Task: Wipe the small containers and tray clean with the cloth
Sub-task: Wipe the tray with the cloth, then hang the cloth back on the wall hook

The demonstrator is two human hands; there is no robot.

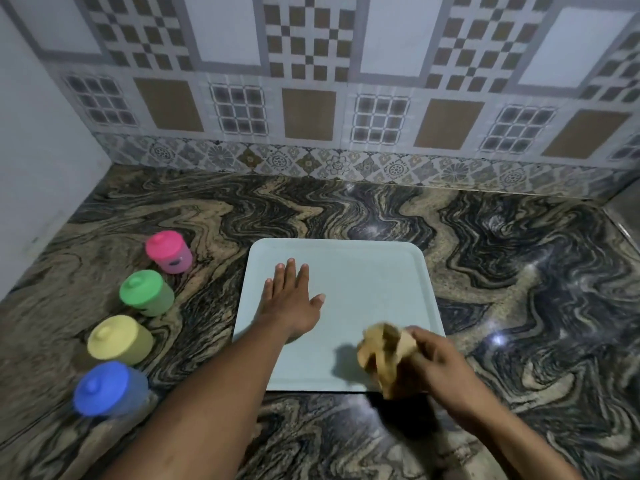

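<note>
At your far left, four small lidded plastic containers stand in a diagonal row on the swirled granite counter (519, 265): blue container (110, 389) nearest you, then yellow container (119, 340), green container (146, 293) and pink container (168, 252) farthest. They look light and smooth, so they would probably slide or tip under a hard wipe; steady each by its body, not its knobbed lid. To their right lies a pale blue tray (374, 282), flat and likely stiff. Your left hand (290, 299) rests on it palm down, fingers straight and spread. Farther right, your right hand (438, 362) clutches a crumpled tan cloth (386, 358) over the tray's near right corner. The cloth looks soft and limp; bunching it gives a firmer pad. Motion blur hides whether it touches the tray.
</note>
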